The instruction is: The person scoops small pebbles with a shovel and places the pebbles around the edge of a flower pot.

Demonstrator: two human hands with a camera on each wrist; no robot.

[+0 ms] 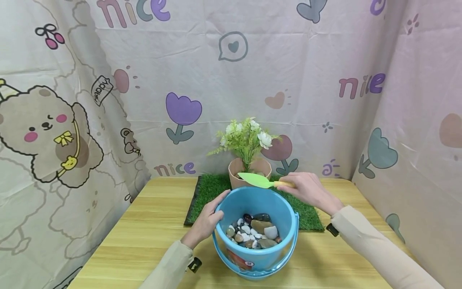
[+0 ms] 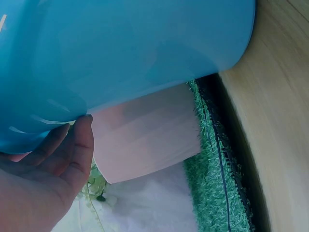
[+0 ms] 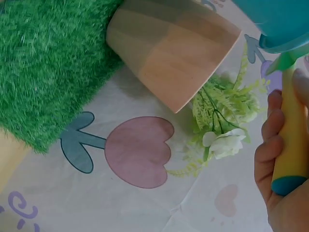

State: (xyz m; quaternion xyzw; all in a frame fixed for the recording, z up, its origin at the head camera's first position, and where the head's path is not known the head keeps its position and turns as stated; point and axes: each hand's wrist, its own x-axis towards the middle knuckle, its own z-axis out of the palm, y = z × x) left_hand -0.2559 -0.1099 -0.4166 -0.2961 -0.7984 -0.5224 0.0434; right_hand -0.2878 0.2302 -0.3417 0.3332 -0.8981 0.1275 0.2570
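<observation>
A blue bucket (image 1: 252, 257) stands on the table with several stones (image 1: 252, 233) inside, white, brown and dark. My left hand (image 1: 206, 220) holds its left rim; the left wrist view shows the fingers against the outer wall (image 2: 125, 53). Above the bucket's far right rim, my right hand (image 1: 308, 188) grips a small garden trowel (image 1: 257, 180) by its yellow handle (image 3: 292, 130). The trowel's green blade points left and passes in front of a pale pink flowerpot (image 1: 236, 166). White flowers and green leaves (image 1: 249, 140) rise from the pot.
A mat of artificial grass (image 1: 211, 188) lies under the pot and behind the bucket on the wooden table (image 1: 144, 228). The bucket's handle (image 1: 260, 275) hangs down at its front. Printed cloth (image 1: 306, 52) hangs behind and on both sides.
</observation>
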